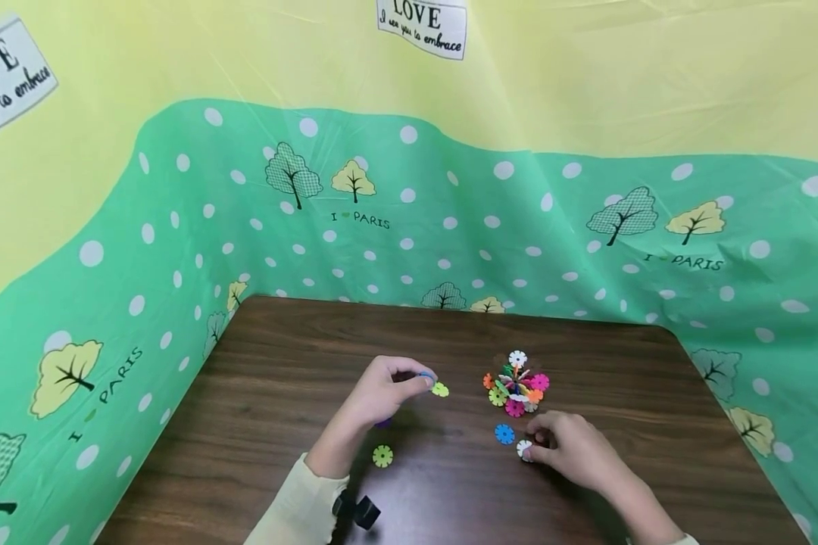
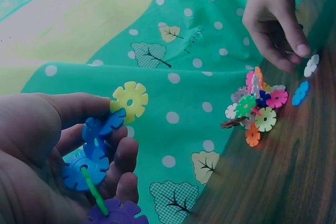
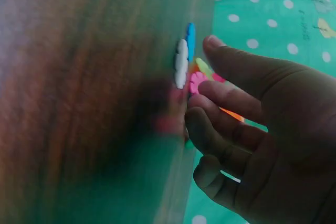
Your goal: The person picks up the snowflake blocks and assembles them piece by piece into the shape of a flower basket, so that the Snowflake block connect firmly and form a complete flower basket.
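My left hand (image 1: 385, 386) grips a short chain of notched plastic flower discs between thumb and fingers. In the left wrist view the chain has a yellow disc (image 2: 129, 101) at its tip, then blue discs (image 2: 85, 170), a green disc (image 2: 94, 191) seen edge-on and a purple disc (image 2: 118, 213). Over the table, my right hand (image 1: 576, 450) has its thumb beside a loose white disc (image 1: 524, 450); its fingers are loosely bent with nothing between them. A blue disc (image 1: 504, 434) lies just left of the white one.
Behind the right hand stands a cluster of joined multicoloured discs (image 1: 516, 386). A loose yellow-green disc (image 1: 382, 456) lies on the dark wooden table (image 1: 279, 409) near the left forearm. A green and yellow patterned cloth (image 1: 409, 189) hangs around the table's back and sides.
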`<state>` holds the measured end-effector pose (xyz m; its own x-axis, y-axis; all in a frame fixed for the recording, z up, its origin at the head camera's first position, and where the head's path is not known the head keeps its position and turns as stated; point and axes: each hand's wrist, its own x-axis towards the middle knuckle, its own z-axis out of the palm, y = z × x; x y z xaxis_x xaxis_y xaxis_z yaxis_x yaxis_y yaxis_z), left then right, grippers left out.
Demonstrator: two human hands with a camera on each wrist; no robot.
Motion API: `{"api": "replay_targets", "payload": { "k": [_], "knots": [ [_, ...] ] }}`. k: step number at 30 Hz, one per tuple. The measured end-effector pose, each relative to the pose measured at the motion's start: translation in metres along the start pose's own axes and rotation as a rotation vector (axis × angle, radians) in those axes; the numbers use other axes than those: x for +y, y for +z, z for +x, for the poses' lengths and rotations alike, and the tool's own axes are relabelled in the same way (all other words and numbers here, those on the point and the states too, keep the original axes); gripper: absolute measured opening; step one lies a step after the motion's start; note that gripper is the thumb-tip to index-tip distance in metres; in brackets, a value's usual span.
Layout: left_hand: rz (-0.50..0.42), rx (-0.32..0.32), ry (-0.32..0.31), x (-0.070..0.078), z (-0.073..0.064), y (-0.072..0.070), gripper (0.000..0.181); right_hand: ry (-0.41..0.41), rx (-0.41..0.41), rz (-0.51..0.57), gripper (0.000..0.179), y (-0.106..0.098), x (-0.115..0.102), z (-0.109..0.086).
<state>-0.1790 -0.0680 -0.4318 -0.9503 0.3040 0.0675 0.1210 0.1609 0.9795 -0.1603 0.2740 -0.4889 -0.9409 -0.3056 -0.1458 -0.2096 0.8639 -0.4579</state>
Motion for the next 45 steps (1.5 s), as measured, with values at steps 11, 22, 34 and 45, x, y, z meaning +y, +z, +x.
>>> {"api": "replay_targets", "payload": {
  "k": [11, 22, 34, 45],
  "knots": [
    [-0.002, 0.013, -0.031, -0.002, 0.001, 0.0, 0.009, -0.027, 0.002, 0.043, 0.027, 0.008, -0.002, 0.005],
    [-0.058, 0.047, -0.058, -0.004, 0.001, -0.002, 0.011, -0.243, 0.252, 0.475, 0.009, -0.024, -0.058, 0.03],
    [-0.107, 0.152, 0.001, -0.004, -0.001, 0.006, 0.013, -0.368, 0.383, 0.798, 0.015, -0.009, -0.095, 0.049],
    [-0.067, 0.148, 0.019, 0.003, 0.003, 0.001, 0.013, -0.418, 0.375, 0.833, 0.017, -0.003, -0.099, 0.06]
  ]
}}
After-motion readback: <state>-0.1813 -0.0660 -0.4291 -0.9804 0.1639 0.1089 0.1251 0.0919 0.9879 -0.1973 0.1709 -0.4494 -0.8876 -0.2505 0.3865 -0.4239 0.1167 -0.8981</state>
